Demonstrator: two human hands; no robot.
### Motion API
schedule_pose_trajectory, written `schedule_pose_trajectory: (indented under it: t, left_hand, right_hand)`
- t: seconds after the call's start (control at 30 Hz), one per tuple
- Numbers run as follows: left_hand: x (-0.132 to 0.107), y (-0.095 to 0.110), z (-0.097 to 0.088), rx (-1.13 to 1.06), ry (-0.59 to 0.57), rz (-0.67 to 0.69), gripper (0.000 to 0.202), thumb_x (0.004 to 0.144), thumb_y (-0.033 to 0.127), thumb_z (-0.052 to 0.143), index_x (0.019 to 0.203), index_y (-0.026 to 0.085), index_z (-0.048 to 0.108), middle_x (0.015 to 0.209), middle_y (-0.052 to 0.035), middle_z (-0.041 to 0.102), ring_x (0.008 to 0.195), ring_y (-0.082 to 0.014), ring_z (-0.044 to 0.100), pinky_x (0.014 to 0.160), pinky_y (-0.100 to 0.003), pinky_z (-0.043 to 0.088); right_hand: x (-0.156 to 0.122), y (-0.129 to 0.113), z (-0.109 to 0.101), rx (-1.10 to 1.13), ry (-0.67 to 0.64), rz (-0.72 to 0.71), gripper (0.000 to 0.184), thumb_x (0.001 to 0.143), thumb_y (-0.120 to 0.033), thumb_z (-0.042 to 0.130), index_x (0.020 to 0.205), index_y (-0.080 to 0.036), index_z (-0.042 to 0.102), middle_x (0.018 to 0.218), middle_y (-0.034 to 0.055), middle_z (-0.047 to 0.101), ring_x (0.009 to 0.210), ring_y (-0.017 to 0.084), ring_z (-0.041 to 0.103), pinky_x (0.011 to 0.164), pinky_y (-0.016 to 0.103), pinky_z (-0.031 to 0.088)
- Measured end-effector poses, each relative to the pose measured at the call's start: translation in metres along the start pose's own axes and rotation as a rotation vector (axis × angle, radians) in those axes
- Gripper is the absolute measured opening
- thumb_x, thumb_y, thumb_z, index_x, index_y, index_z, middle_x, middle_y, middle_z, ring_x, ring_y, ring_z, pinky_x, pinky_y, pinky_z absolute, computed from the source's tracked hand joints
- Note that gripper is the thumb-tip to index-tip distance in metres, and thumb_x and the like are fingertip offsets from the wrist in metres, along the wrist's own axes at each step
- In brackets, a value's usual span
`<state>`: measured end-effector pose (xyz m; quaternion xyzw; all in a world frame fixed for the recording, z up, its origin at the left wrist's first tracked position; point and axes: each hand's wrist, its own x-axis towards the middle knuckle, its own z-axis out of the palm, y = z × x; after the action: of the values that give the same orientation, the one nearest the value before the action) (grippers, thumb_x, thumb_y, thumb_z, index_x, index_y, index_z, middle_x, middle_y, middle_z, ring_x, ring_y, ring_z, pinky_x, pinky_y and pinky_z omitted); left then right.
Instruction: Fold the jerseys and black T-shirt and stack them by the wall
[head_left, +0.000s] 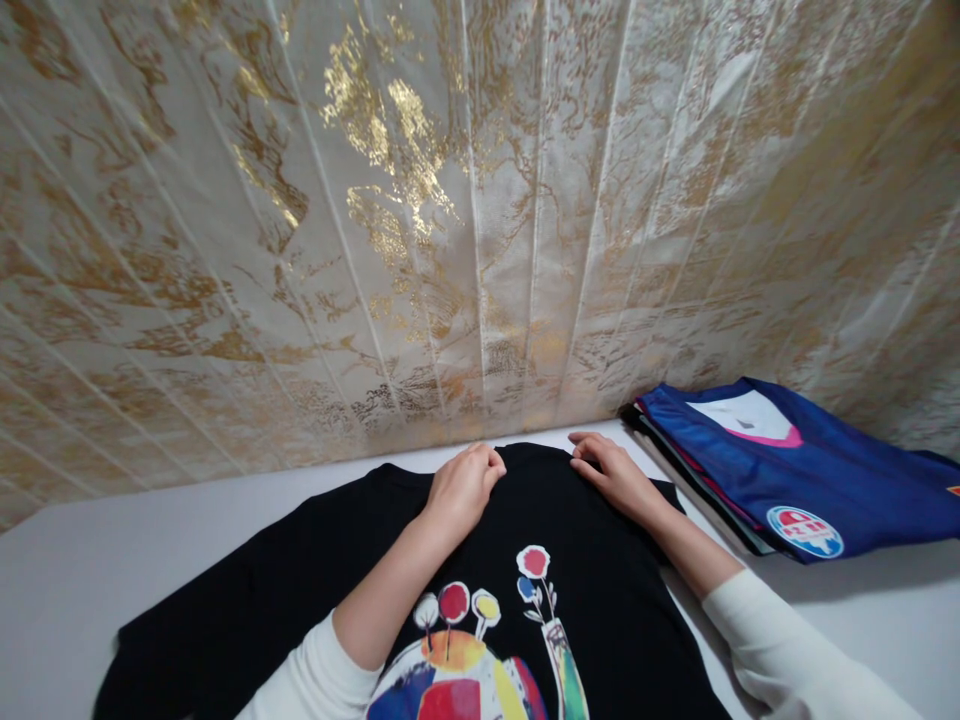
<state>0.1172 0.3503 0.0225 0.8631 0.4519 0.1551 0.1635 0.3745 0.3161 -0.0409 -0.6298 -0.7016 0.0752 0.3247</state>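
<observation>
A black T-shirt lies spread on a white surface, its colourful print of flowers and rounded shapes toward me. My left hand is closed at the shirt's far edge by the neckline, fingers curled together on the fabric. Its fingertips are partly hidden behind the knuckles. At the far right shoulder of the shirt rests my right hand, with thumb and forefinger apart and the other fingers loosely bent. White sleeves cover both my forearms.
To the right sits a stack of folded garments, a blue shirt with a round badge on top. Behind the white table rises a gold-and-silver patterned wall covering with vertical seams.
</observation>
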Motion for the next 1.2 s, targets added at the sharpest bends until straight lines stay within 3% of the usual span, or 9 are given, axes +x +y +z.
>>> schedule_pose_trajectory:
  t: [0.3, 0.47, 0.63, 0.77, 0.93, 1.1, 1.2]
  left_hand:
    - [0.018, 0.034, 0.018, 0.031, -0.064, 0.073, 0.010, 0.091, 0.020, 0.054, 0.088, 0.020, 0.063, 0.094, -0.0020, 0.067, 0.089, -0.0192, 0.062, 0.078, -0.027, 0.044]
    - [0.010, 0.051, 0.030, 0.044, -0.147, 0.160, 0.006, 0.088, 0.023, 0.059, 0.086, 0.022, 0.064, 0.095, -0.0001, 0.065, 0.091, -0.0182, 0.062, 0.079, -0.025, 0.045]
    - [0.005, 0.063, 0.043, 0.054, -0.152, 0.132, 0.009, 0.086, 0.016, 0.059, 0.094, 0.016, 0.062, 0.102, -0.0077, 0.063, 0.098, -0.0232, 0.060, 0.084, -0.031, 0.044]
    - [0.018, 0.052, 0.044, -0.019, -0.103, 0.081, 0.014, 0.090, 0.015, 0.049, 0.091, 0.018, 0.062, 0.099, -0.0055, 0.064, 0.089, -0.0200, 0.063, 0.079, -0.029, 0.045]
    - [0.027, 0.014, 0.023, -0.122, 0.009, -0.039, 0.023, 0.095, 0.022, 0.037, 0.095, 0.017, 0.060, 0.090, -0.0040, 0.066, 0.084, -0.0175, 0.063, 0.074, -0.026, 0.045]
    - [-0.010, -0.005, 0.004, -0.156, -0.003, -0.002, 0.025, 0.096, 0.026, 0.038, 0.084, 0.020, 0.059, 0.082, -0.0004, 0.065, 0.081, -0.0167, 0.062, 0.072, -0.025, 0.043]
    - [-0.040, -0.010, 0.003, -0.109, -0.011, 0.076, 0.024, 0.096, 0.027, 0.040, 0.087, 0.020, 0.061, 0.092, -0.0027, 0.065, 0.090, -0.0186, 0.060, 0.080, -0.028, 0.043]
  right_hand:
    - [0.001, 0.000, 0.000, 0.001, 0.007, -0.008, 0.014, 0.085, -0.033, 0.050, 0.077, -0.022, 0.056, 0.117, 0.0120, 0.062, 0.107, 0.027, 0.057, 0.093, 0.045, 0.041]
    - [0.001, 0.003, 0.002, 0.005, 0.006, -0.006, 0.012, 0.085, -0.031, 0.051, 0.079, -0.023, 0.056, 0.119, 0.0116, 0.061, 0.109, 0.027, 0.056, 0.093, 0.046, 0.041]
    - [0.001, 0.003, 0.001, 0.006, -0.001, -0.004, 0.012, 0.086, -0.032, 0.051, 0.080, -0.023, 0.056, 0.119, 0.0113, 0.060, 0.109, 0.026, 0.056, 0.094, 0.046, 0.041]
    - [0.000, 0.001, 0.000, 0.003, -0.003, -0.003, 0.013, 0.086, -0.032, 0.050, 0.079, -0.023, 0.055, 0.119, 0.0116, 0.060, 0.109, 0.026, 0.056, 0.094, 0.046, 0.040]
    - [0.000, -0.001, -0.002, -0.001, -0.008, 0.003, 0.014, 0.086, -0.033, 0.050, 0.079, -0.022, 0.056, 0.119, 0.0108, 0.061, 0.108, 0.026, 0.056, 0.094, 0.045, 0.040]
    - [0.001, 0.000, -0.003, -0.010, -0.014, 0.001, 0.016, 0.086, -0.033, 0.050, 0.078, -0.022, 0.057, 0.118, 0.0102, 0.061, 0.108, 0.025, 0.056, 0.094, 0.044, 0.041]
    - [0.001, 0.000, -0.003, -0.022, -0.020, -0.012, 0.017, 0.087, -0.034, 0.049, 0.079, -0.022, 0.057, 0.117, 0.0101, 0.061, 0.109, 0.026, 0.056, 0.094, 0.044, 0.040]
